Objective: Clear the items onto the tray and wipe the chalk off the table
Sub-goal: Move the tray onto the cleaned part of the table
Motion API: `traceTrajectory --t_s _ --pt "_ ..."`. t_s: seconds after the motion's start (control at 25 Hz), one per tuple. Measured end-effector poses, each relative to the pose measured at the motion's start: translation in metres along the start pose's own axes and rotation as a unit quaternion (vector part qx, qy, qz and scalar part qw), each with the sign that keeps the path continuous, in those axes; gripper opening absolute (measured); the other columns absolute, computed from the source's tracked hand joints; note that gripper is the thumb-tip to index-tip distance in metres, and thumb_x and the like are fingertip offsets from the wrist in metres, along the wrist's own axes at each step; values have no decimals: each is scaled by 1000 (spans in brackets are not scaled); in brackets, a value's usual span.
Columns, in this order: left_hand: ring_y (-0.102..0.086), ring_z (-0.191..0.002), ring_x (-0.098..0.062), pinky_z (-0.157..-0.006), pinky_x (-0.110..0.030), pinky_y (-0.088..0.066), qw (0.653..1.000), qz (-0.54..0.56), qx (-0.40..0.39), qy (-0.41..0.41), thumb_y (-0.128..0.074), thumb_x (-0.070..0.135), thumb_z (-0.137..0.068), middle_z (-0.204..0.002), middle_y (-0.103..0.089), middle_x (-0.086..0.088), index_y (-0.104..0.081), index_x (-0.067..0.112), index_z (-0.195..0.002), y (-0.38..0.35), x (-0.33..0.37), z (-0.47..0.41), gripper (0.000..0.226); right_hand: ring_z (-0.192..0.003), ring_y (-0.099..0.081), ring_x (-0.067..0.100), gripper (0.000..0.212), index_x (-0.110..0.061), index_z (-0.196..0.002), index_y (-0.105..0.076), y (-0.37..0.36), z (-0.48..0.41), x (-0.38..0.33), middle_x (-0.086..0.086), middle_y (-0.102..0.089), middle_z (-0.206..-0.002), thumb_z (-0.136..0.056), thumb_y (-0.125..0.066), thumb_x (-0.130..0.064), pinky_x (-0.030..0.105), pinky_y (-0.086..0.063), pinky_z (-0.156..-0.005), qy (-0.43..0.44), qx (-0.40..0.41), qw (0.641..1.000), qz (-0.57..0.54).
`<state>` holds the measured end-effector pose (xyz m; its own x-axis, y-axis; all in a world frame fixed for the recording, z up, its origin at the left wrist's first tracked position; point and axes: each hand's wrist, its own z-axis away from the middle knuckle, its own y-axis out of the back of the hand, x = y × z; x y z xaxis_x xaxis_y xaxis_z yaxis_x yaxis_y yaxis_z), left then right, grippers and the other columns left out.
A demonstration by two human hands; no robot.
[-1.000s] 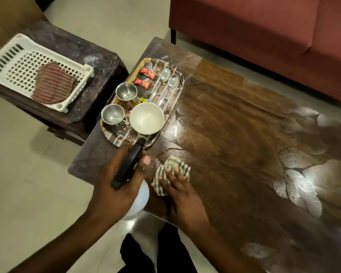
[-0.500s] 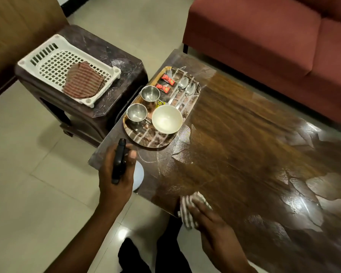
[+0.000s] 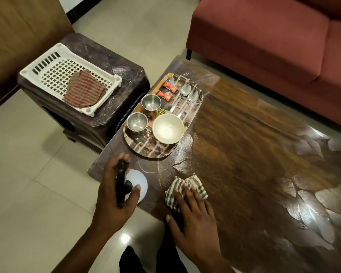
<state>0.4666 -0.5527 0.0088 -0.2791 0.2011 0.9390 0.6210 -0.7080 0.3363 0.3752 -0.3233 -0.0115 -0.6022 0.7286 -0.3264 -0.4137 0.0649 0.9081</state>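
I see my left hand [image 3: 116, 196] with its fingers [image 3: 135, 191] curled tight around the black trigger head of a spray bottle [image 3: 135, 185], whose white body sits just at the near edge of the surface [image 3: 244, 154]. My right hand [image 3: 191, 215] lies flat, fingers [image 3: 187, 191] stretched nearly straight and pressing on a crumpled striped cloth [image 3: 185, 187] on the surface, right beside faint chalk lines [image 3: 146, 168] near the corner. The tray [image 3: 144, 150] sits at the far left end, carrying two steel cups, a white bowl [image 3: 168, 128], two spoons and two red sweets. Compared with half a second ago, the cloth and my right hand have come up from the near edge further onto the surface, towards the chalk, while the left hand holds the bottle as before.
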Motion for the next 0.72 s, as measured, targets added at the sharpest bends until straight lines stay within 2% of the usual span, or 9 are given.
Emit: traceTrajectory --t_s 0.12,0.2,0.24,0.32,0.36,0.44,0.52,0.64,0.72 --pt "-53 -144 -5 -114 -20 -48 993 98 -60 31 -72 12 -68 -151 -57 20 -42 26 -151 21 -12 6 89 -154 -34 14 57 -35 -157 -48 44 -46 19 -10 -39 -168 -104 -51 -56 39 -36 -121 -5 43 995 -92" --pt "-63 -136 -16 -108 -24 -55 984 159 -13 80 -69 -19 -69 -136 -70 10 -55 14 -138 36 -9 0 78 -141 -50 16 46 -26 -147 -60 80 -104 34 -4 -55 -155 -104 -57 -42 42 -46 -115 -36 89 978 -184" --pt "-69 -128 -20 -99 -21 -59 979 171 34 106 -64 -27 -73 -125 -75 5 -61 9 -130 42 -6 -8 67 -128 -59 15 40 -23 -142 -64 99 -137 41 -2 -63 -144 -104 -59 -36 43 -52 -108 -56 121 965 -226" --pt "-75 -115 -27 -85 -19 -63 965 160 119 169 -64 -24 -85 -110 -79 -3 -69 6 -119 47 -3 -37 45 -108 -67 8 34 -20 -139 -65 133 -202 56 -6 -69 -128 -105 -63 -26 35 -59 -95 -91 132 943 -292" --pt "-75 -114 -33 -88 -26 -64 954 165 132 212 -67 -19 -88 -109 -79 -9 -71 6 -118 47 -4 -55 39 -104 -68 7 35 -20 -140 -65 148 -234 61 -9 -71 -126 -106 -63 -24 29 -59 -89 -96 120 936 -316" --pt "-74 -116 -42 -96 -40 -63 920 210 93 317 -71 -10 -91 -112 -78 -18 -69 3 -125 39 -4 -92 37 -101 -70 6 32 -17 -137 -67 168 -292 64 -10 -73 -118 -105 -63 -22 21 -56 -83 -92 92 935 -330" --pt "-75 -113 -44 -91 -43 -66 884 232 33 404 -72 -3 -94 -112 -79 -22 -65 1 -130 26 -3 -119 37 -102 -70 5 30 -16 -134 -69 179 -343 64 -11 -72 -112 -104 -66 -21 22 -57 -85 -89 59 938 -330" --pt "-77 -107 -44 -82 -39 -68 862 224 -41 453 -69 -1 -97 -106 -82 -22 -67 1 -123 9 -1 -139 26 -105 -70 13 36 -16 -136 -69 179 -397 64 -1 -72 -124 -100 -71 -19 22 -56 -80 -93 14 952 -290" --pt "-79 -102 -43 -80 -40 -68 857 216 -47 465 -68 -1 -98 -104 -83 -22 -66 0 -121 3 -5 -143 23 -102 -71 18 38 -14 -137 -68 175 -420 62 4 -72 -124 -99 -71 -15 24 -58 -77 -96 -13 957 -275"
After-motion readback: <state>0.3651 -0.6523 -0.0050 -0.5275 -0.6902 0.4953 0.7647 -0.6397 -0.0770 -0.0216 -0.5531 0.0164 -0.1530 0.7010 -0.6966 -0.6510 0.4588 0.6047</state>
